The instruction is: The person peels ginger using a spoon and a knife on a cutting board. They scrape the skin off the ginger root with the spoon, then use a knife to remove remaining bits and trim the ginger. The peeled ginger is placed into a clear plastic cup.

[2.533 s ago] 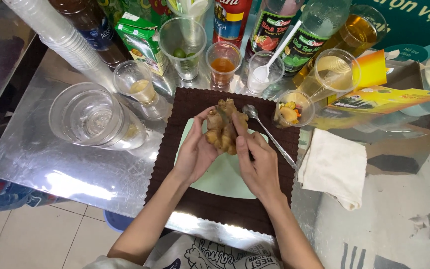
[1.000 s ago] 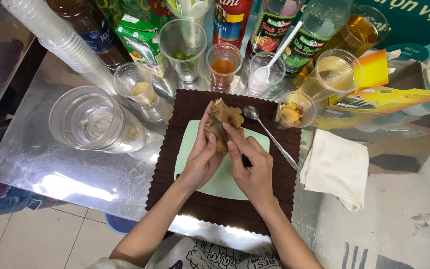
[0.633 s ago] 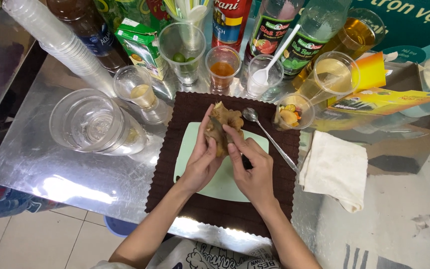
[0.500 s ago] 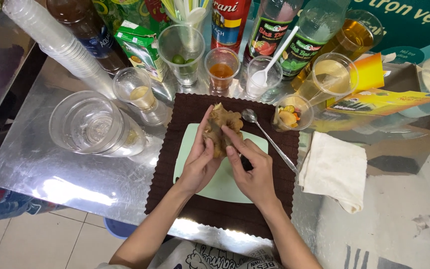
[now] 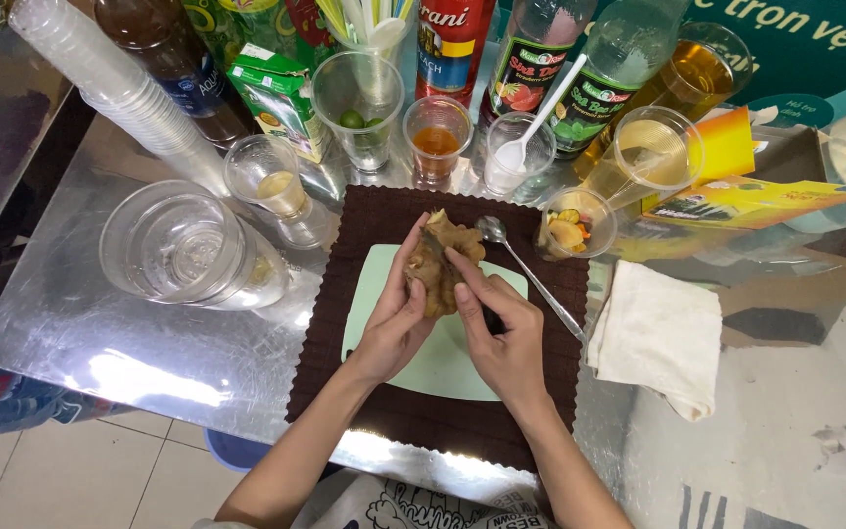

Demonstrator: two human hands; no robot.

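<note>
Two bare hands gripping a knobbly brown ginger root over a pale green cutting board.
Left hand and right hand closed around root; long metal spoon just beside, on dark brown mat.

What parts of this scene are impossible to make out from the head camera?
- The dark object in the right hand: hidden by the fingers.
- Underside of the ginger root: covered by the left hand.
- Tops of the bottles: cut off by the upper edge.
- Middle of the green cutting board: hidden by both hands.
</note>
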